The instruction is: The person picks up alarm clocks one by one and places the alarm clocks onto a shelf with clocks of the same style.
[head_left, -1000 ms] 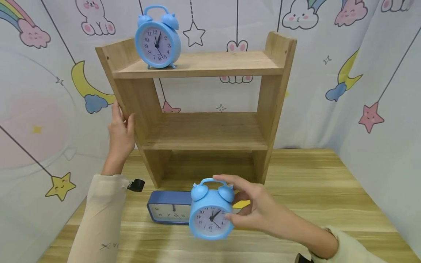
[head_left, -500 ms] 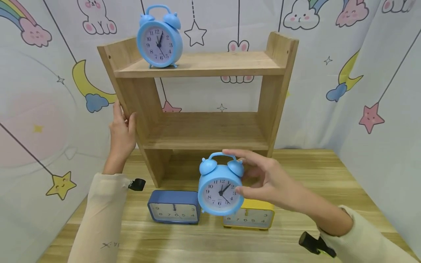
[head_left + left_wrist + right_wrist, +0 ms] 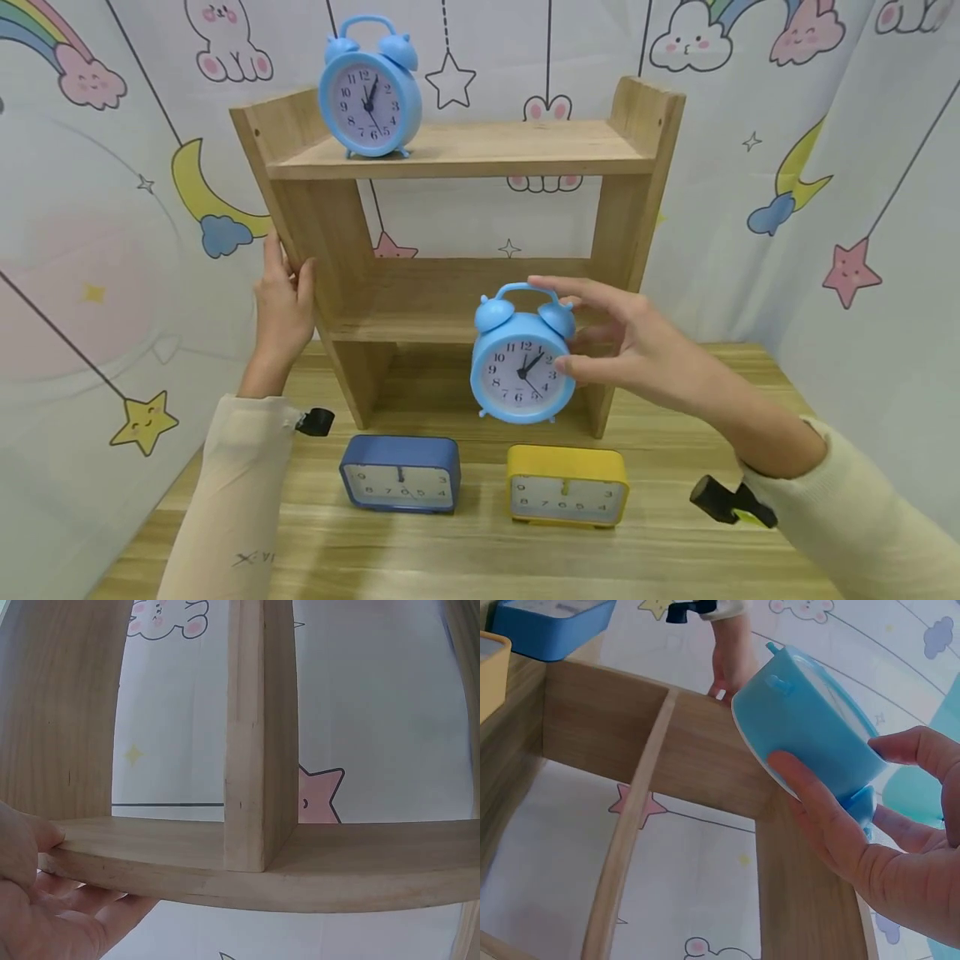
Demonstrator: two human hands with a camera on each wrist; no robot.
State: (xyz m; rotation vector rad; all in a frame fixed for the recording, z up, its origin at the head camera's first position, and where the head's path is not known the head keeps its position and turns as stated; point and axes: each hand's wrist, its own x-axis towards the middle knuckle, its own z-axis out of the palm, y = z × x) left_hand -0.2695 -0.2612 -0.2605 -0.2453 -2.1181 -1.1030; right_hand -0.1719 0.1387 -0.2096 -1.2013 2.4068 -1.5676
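Note:
My right hand (image 3: 637, 350) holds a light-blue twin-bell alarm clock (image 3: 517, 379) by its right side, thumb at the front rim and one finger along the handle. The clock hangs upright in front of the middle board, its dial facing me. In the right wrist view, fingers spread over the back of this clock (image 3: 810, 720). My left hand (image 3: 283, 308) grips the left side panel of a wooden shelf (image 3: 465, 167). The left wrist view shows the thumb inside the panel (image 3: 172, 881) and the fingers outside. A matching light-blue alarm clock (image 3: 371, 104) stands on the top board's left end.
On the wooden table (image 3: 405, 558), a blue rectangular clock (image 3: 400, 472) and a yellow rectangular clock (image 3: 567, 485) stand side by side before the shelf. A patterned cloth (image 3: 720, 217) hangs behind and at both sides.
My right hand has raised the light-blue alarm clock from table height, slightly rightward, to the middle board's level, uncovering the yellow clock. My left hand keeps its grip on the shelf panel.

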